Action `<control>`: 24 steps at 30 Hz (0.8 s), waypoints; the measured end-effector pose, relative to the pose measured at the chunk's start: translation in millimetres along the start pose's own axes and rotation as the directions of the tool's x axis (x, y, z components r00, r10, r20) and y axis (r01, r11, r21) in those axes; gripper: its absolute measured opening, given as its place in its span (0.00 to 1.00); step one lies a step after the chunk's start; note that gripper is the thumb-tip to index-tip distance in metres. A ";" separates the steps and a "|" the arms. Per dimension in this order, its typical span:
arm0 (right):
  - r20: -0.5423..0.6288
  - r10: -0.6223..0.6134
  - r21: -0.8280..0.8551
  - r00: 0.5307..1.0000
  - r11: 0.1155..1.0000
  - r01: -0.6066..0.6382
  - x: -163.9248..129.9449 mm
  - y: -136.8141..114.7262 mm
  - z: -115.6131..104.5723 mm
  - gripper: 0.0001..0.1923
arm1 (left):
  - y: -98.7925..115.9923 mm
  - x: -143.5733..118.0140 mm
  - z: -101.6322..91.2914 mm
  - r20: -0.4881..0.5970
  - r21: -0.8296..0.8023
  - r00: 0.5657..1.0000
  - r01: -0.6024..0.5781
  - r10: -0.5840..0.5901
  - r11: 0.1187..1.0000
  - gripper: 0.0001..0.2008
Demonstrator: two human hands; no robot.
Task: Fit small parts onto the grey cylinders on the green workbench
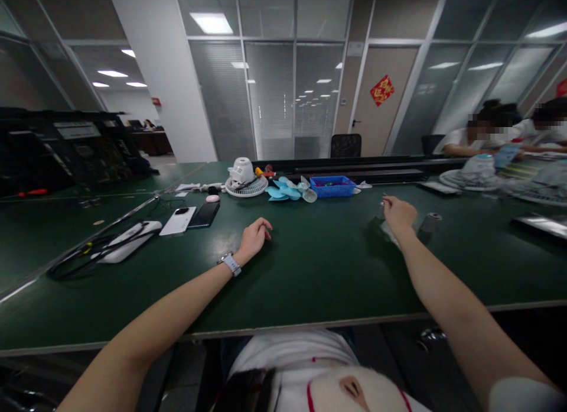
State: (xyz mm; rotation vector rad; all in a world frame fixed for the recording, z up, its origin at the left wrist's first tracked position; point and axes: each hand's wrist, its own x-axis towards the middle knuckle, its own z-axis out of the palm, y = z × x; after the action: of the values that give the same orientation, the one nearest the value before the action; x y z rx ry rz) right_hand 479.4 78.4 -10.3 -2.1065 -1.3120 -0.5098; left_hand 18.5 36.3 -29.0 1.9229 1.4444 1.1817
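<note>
From my feed, L to R. Far left of the left hand (pixel 254 236): a tangle of black cable (pixel 95 250) w/ a white flat unit, then a white phone (pixel 178 220) and a black phone (pixel 204 214) side by side, both up-left of that hand, apart from it. The left hand rests on the green table (pixel 319 270), fingers curled loosely, gripping nothing; watch (pixel 231 263) on the wrist.

Beyond it, toward the far edge: a white fan head (pixel 244 178) on its grille, light blue fan blades (pixel 287 191), a blue tray (pixel 333 186), all well apart from both hands.

The right hand (pixel 398 214) is raised a bit, fingertips pinched on a small metal part (pixel 383 203); too small to tell what exactly. Just right of that hand stands a small grey cylinder (pixel 429 222), near but not touching, long axis tilted to the right. The right hand is far nearer to it than the left hand; it lies slightly right and level w/ the knuckles.

Further right, other people sit at their own fan parts.
</note>
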 end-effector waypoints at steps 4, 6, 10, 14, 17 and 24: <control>0.001 -0.041 -0.028 0.999 0.999 0.041 -1.4 -3.4 -0.5 0.20 | -1.5 0.8 0.5 0.000 0.000 1.000 0.000 0.000 1.000 0.12; 0.001 -0.049 -0.036 0.999 0.998 0.049 -1.6 -3.7 -0.6 0.20 | -2.6 1.2 0.7 0.008 0.001 1.000 0.003 -0.003 1.000 0.12; 0.018 -0.045 -0.067 0.999 0.997 0.046 -1.1 -2.6 -2.2 0.19 | -3.4 1.2 0.4 0.010 0.004 1.000 -0.001 0.001 1.000 0.12; 0.054 -0.043 -0.089 0.998 0.995 0.047 1.8 -0.8 -2.3 0.19 | -1.4 0.7 0.3 0.005 0.018 1.000 -0.006 0.006 1.000 0.12; 0.094 -0.059 -0.096 0.994 0.993 0.068 5.0 -0.1 -0.4 0.19 | 1.0 0.4 0.2 0.008 0.028 1.000 0.002 -0.003 1.000 0.12; 0.098 -0.032 -0.074 0.995 0.997 0.039 3.5 -5.1 -4.6 0.20 | 2.0 0.1 -0.3 0.011 0.031 1.000 0.005 -0.005 1.000 0.12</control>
State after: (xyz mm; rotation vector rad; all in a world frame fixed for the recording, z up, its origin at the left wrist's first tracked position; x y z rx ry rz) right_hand 476.3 79.4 -3.3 -2.1977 -1.4069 -0.4840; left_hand 19.3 35.7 -27.3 1.9421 1.4688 1.1517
